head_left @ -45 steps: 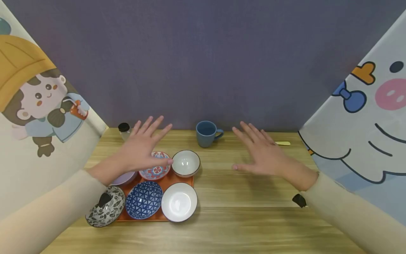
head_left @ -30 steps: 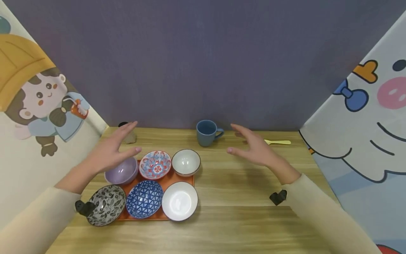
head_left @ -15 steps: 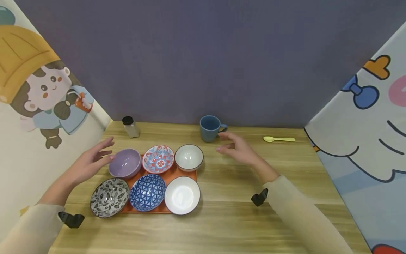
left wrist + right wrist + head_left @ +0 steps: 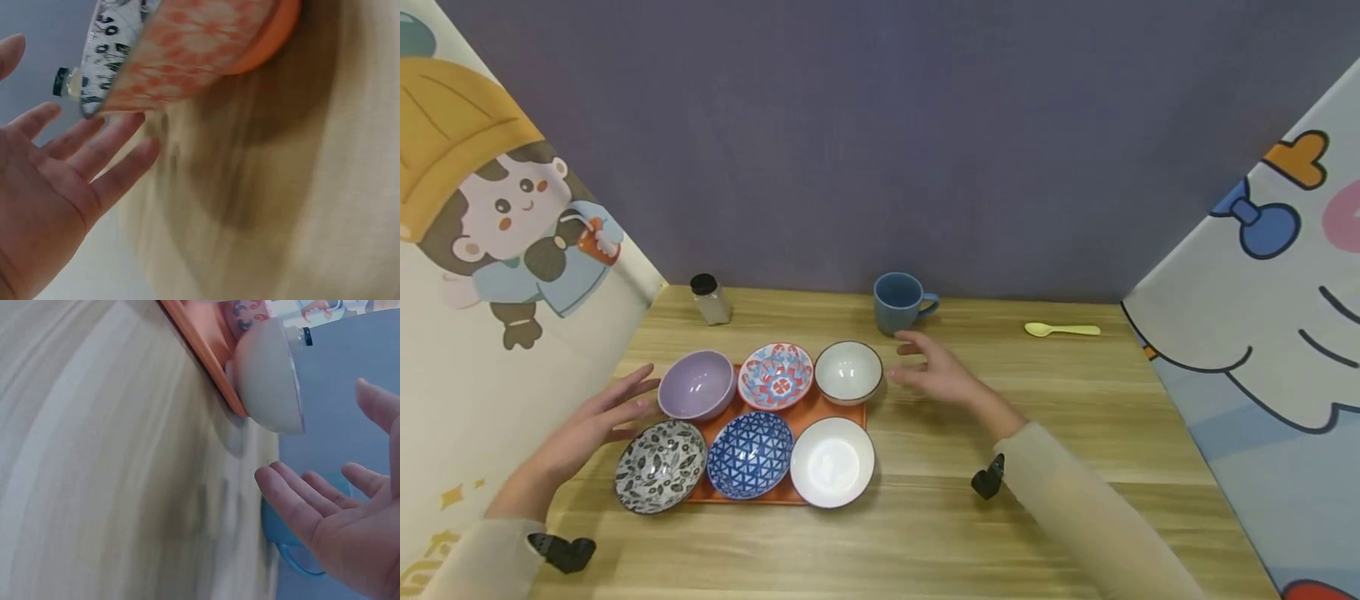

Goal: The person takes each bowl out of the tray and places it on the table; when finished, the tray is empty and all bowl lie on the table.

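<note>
My left hand (image 4: pixel 587 429) is at the left side of the orange tray (image 4: pixel 808 408), fingers loosely extended beside the purple bowl (image 4: pixel 697 385) and the black-and-white leaf-patterned bowl (image 4: pixel 661 467). In the left wrist view the fingers reach toward that patterned bowl (image 4: pixel 187 56), palm facing it and holding nothing. My right hand (image 4: pixel 943 375) hovers just right of the small white bowl (image 4: pixel 848 372), fingers relaxed and nothing held. In the right wrist view a gap shows between the fingertips and this white bowl (image 4: pixel 269 378). A red-and-blue flowered bowl (image 4: pixel 776 377), a blue triangle-patterned bowl (image 4: pixel 751 456) and a shallow white bowl (image 4: pixel 832 463) share the tray.
A blue mug (image 4: pixel 898 303) stands at the back, close beyond my right fingertips. Back left is a jar with a black lid (image 4: pixel 711 300). A yellow spoon (image 4: pixel 1063 330) lies at the back right of the wooden table (image 4: pixel 985 525). Panels enclose the back and sides.
Both hands have come down from above the table to either side of the tray. The left moved left and nearer; the right moved left, past the mug. The view has shifted slightly.
</note>
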A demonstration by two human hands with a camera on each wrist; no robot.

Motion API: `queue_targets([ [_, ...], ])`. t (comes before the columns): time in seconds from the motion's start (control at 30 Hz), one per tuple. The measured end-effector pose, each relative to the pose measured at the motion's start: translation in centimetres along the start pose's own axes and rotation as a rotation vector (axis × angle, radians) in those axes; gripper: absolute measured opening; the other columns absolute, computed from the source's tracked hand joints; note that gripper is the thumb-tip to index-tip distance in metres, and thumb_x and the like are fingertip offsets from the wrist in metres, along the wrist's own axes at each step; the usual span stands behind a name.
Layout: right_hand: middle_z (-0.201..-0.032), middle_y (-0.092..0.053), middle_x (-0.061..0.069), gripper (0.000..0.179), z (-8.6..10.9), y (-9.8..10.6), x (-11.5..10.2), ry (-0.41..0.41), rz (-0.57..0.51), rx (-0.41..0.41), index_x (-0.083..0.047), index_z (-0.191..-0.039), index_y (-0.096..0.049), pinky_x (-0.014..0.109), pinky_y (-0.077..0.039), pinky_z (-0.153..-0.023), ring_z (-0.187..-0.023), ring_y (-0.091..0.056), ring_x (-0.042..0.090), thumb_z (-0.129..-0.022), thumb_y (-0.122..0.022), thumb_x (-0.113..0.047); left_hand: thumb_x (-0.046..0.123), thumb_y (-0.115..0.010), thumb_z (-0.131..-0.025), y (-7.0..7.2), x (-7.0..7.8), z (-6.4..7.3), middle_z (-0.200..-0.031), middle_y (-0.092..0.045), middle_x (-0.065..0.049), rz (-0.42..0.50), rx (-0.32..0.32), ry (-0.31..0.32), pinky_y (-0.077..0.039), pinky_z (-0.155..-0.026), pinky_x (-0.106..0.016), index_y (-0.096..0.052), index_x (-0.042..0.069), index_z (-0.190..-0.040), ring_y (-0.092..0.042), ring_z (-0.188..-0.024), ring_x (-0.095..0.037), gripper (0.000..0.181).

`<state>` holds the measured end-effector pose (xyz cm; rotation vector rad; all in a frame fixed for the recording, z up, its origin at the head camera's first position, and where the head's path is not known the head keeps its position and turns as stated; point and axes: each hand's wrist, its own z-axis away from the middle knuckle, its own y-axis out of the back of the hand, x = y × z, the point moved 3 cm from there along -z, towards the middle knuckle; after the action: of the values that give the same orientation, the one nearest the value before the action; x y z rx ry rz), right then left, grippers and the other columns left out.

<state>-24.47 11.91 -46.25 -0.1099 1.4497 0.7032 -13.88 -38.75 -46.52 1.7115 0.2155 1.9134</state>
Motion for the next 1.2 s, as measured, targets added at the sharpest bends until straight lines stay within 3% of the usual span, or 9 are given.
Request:
queue_targets([
  [0.1, -0.153, -0.044, 0.028, 0.08, -0.3, -0.6, 0.7, -0.032, -0.039, -0.004, -0.007, -0.159, -0.03, 0.056, -0.058, -0.087, -0.121, -0.064, 0.042, -0.095, -0.074, -0.021, 0.029, -0.038, -0.111, -0.5, -0.7, 0.2, -0.163, -0.019, -0.035, 0.052, -0.041, 0.046, -0.051, -0.09, -0.037, -0.005, 0.005, -0.165, -0.059, -0.115, 0.009, 0.067],
  [0.3, -0.152, -0.045, 0.027, 0.079, -0.7, -2.0, 2.0, -0.094, -0.143, -0.005, -0.009, -0.16, -0.031, 0.052, -0.059, -0.088, -0.12, -0.065, 0.04, -0.094, -0.075, -0.019, 0.025, -0.039, -0.111, -0.9, -1.2, 0.4, -0.164, -0.016, -0.034, 0.121, -0.047, 0.046, -0.049, -0.09, -0.022, -0.005, 0.008, -0.165, -0.057, -0.118, 0.009, 0.067],
  [0.57, -0.155, -0.041, 0.025, 0.085, -0.8, -3.6, 2.7, -0.14, -0.289, -0.002, -0.016, -0.162, -0.028, 0.052, -0.058, -0.091, -0.132, -0.056, 0.04, -0.092, -0.077, -0.014, 0.024, -0.048, -0.108, -1.2, -2.3, 0.5, -0.165, -0.013, -0.032, 0.134, -0.059, 0.083, -0.046, -0.092, -0.022, -0.006, 0.016, -0.166, -0.04, -0.118, 0.022, 0.073],
  [0.73, -0.156, -0.041, 0.025, 0.084, -1.0, -4.0, 2.9, -0.162, -0.368, -0.016, -0.017, -0.162, -0.027, 0.053, -0.058, -0.091, -0.119, -0.065, 0.037, -0.093, -0.074, -0.011, 0.021, -0.05, -0.107, -1.3, -2.8, 0.4, -0.166, -0.016, -0.029, 0.153, -0.05, 0.061, -0.046, -0.093, -0.019, -0.009, 0.018, -0.167, -0.039, -0.12, 0.022, 0.073],
  [0.87, -0.156, -0.041, 0.026, 0.084, -1.2, -4.1, 3.0, -0.175, -0.395, -0.036, -0.018, -0.162, -0.026, 0.053, -0.058, -0.09, -0.117, -0.067, 0.037, -0.093, -0.073, -0.011, 0.019, -0.051, -0.106, -1.4, -2.8, 0.4, -0.167, -0.019, -0.024, 0.172, -0.054, 0.04, -0.046, -0.093, -0.018, -0.01, 0.016, -0.166, -0.047, -0.121, 0.017, 0.074],
  [1.0, -0.155, -0.042, 0.026, 0.084, -1.4, -4.1, 3.1, -0.181, -0.399, -0.052, -0.019, -0.163, -0.026, 0.053, -0.059, -0.088, -0.118, -0.066, 0.039, -0.093, -0.073, -0.012, 0.017, -0.052, -0.105, -1.4, -2.9, 0.4, -0.166, -0.031, 0.0, 0.192, -0.054, 0.029, -0.047, -0.093, -0.018, -0.01, 0.015, -0.166, -0.052, -0.119, 0.013, 0.074],
  [1.1, -0.154, -0.043, 0.027, 0.083, -1.4, -4.2, 3.1, -0.174, -0.4, -0.066, -0.019, -0.162, -0.027, 0.053, -0.059, -0.087, -0.118, -0.066, 0.039, -0.094, -0.072, -0.012, 0.014, -0.051, -0.106, -1.3, -3.1, 0.3, -0.155, -0.038, 0.022, 0.212, -0.059, 0.018, -0.048, -0.092, -0.019, -0.011, 0.013, -0.166, -0.053, -0.119, 0.011, 0.073],
  [1.2, -0.154, -0.044, 0.027, 0.081, -1.5, -4.4, 3.0, -0.165, -0.405, -0.078, -0.02, -0.162, -0.027, 0.053, -0.059, -0.087, -0.118, -0.066, 0.038, -0.094, -0.071, -0.012, 0.013, -0.05, -0.106, -1.2, -3.3, 0.3, -0.145, -0.042, 0.033, 0.238, -0.07, 0.004, -0.048, -0.092, -0.018, -0.012, 0.013, -0.166, -0.054, -0.119, 0.011, 0.071],
])
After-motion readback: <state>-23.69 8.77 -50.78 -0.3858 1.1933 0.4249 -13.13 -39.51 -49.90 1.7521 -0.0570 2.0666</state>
